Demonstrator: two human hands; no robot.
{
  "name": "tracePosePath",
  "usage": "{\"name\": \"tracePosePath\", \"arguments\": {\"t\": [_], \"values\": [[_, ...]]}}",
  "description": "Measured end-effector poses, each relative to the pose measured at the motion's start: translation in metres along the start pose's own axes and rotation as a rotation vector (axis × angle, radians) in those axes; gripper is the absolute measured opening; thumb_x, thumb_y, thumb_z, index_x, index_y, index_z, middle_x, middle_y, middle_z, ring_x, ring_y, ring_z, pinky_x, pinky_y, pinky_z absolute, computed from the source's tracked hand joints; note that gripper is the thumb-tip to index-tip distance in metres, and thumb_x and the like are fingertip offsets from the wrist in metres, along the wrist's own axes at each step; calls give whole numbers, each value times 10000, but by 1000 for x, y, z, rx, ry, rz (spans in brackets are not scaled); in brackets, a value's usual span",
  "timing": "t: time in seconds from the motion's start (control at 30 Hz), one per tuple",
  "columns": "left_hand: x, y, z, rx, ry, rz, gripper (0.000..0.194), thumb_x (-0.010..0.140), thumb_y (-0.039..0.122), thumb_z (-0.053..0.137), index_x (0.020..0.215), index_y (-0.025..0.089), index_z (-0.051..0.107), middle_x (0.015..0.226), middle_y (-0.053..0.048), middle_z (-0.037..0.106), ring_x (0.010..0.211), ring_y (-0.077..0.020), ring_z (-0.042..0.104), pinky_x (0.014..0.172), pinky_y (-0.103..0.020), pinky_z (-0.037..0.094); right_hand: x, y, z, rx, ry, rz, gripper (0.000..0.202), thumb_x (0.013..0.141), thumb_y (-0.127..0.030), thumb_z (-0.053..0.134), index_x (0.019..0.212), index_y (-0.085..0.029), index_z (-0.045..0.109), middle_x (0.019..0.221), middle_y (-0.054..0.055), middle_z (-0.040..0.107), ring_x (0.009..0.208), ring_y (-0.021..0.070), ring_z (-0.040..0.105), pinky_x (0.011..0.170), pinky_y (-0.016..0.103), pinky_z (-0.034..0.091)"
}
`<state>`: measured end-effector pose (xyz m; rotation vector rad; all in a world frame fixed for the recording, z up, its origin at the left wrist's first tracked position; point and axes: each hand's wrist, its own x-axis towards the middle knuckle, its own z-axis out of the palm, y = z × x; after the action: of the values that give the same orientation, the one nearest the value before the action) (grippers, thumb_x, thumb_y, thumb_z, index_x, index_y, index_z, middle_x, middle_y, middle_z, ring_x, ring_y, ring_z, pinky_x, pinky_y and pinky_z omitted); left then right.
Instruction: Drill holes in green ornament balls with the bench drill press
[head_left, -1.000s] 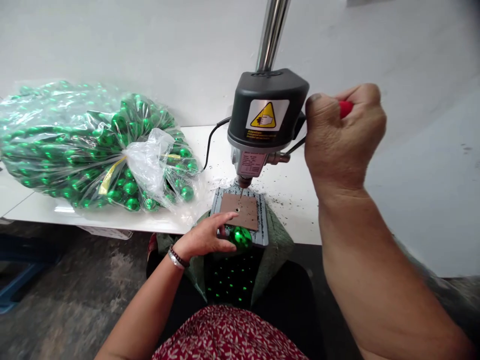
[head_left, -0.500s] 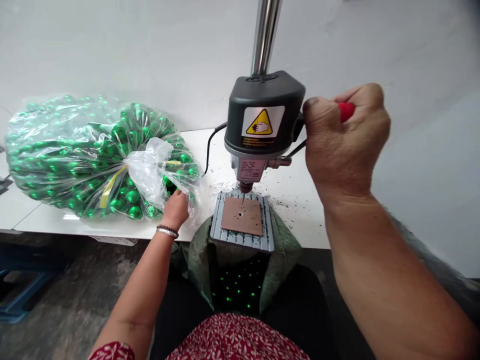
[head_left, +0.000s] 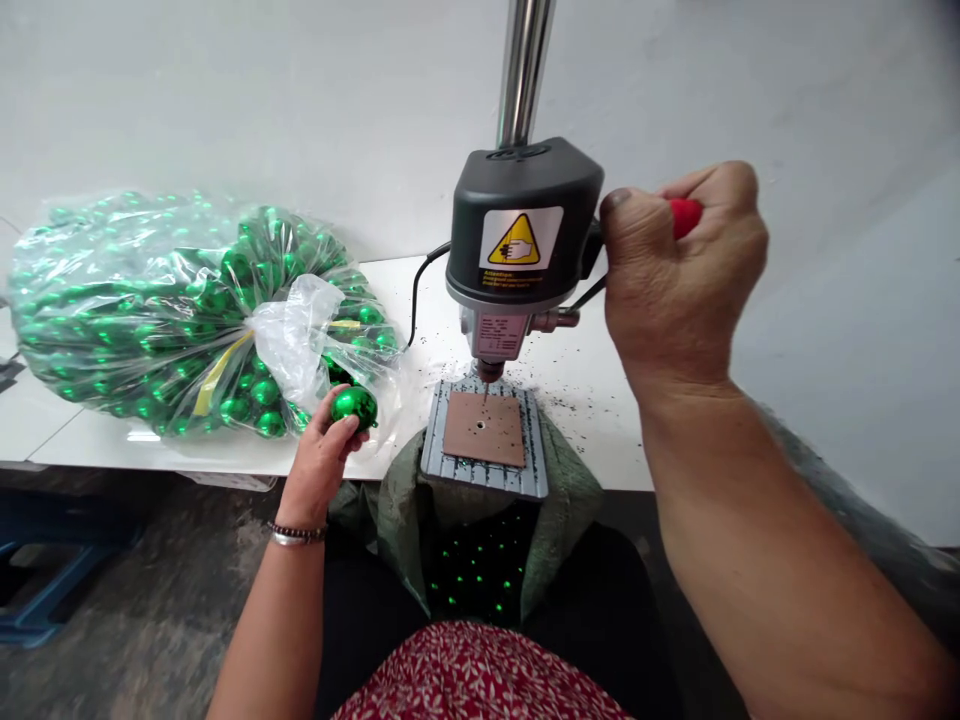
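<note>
A shiny green ball (head_left: pixel 354 407) is held in my left hand (head_left: pixel 319 460), between thumb and fingers, at the front of a clear plastic bag (head_left: pixel 135 320) full of green balls. My right hand (head_left: pixel 679 280) is wrapped round the red grip (head_left: pixel 685 218) of the lever on a black drill press (head_left: pixel 525 225). Below the chuck, a thin drill bit (head_left: pixel 486 391) points down over a brown square board (head_left: pixel 495 440) with a small hole. The board lies on a grooved metal plate (head_left: pixel 534 480) dotted with dark shavings.
A green woven sack (head_left: pixel 559 520) with green balls inside hangs open below the plate, near my lap. Shavings litter the white table (head_left: pixel 600 400). A black cable (head_left: pixel 417 290) runs left from the drill. A blue stool (head_left: pixel 45 590) stands on the floor at left.
My left hand has come out of the bag's opening, turned palm up, and now shows a green ball. My right hand still grips the lever; the view has shifted slightly.
</note>
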<state>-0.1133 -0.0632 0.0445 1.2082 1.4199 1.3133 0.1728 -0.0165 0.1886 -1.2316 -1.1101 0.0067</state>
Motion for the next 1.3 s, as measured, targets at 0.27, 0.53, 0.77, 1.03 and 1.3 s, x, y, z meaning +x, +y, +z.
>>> {"name": "tracePosePath", "arguments": {"t": [0.27,0.53,0.77,1.03,1.3], "values": [[-29,-6,47,-318,-370,-162,763,749,543,666,1424,292,411,1174,-95,648,777,-165,642,634,-291,485,0,-1,0,40,-24,-18,297,871,-321,567,733,-179,346,662,-80,338,650,19,336,708,226,296],[16,-19,97,216,-297,63,667,744,389,728,1349,177,543,1356,-99,616,1272,-256,549,1121,-393,389,2,-9,-2,36,-51,47,328,862,-297,603,710,-194,331,639,-74,355,622,36,329,668,217,307],[34,-23,109,393,-421,152,632,776,395,706,1352,169,578,1311,-82,665,1281,-257,560,1134,-383,383,4,-8,-4,23,-61,22,345,877,-341,586,715,-209,312,644,-66,349,630,56,329,675,228,316],[36,-19,115,612,-421,217,665,702,331,788,1337,237,616,1206,-66,697,1201,-296,570,1089,-445,394,3,-3,-4,7,-68,-32,338,884,-392,551,748,-210,301,676,-57,343,639,59,314,676,218,303],[29,-10,126,843,-396,315,621,668,311,826,1266,286,660,1147,-53,709,1171,-314,553,1093,-492,338,3,-5,-4,5,-85,-9,349,887,-379,563,744,-208,296,668,-61,307,644,54,299,678,215,305]]}}
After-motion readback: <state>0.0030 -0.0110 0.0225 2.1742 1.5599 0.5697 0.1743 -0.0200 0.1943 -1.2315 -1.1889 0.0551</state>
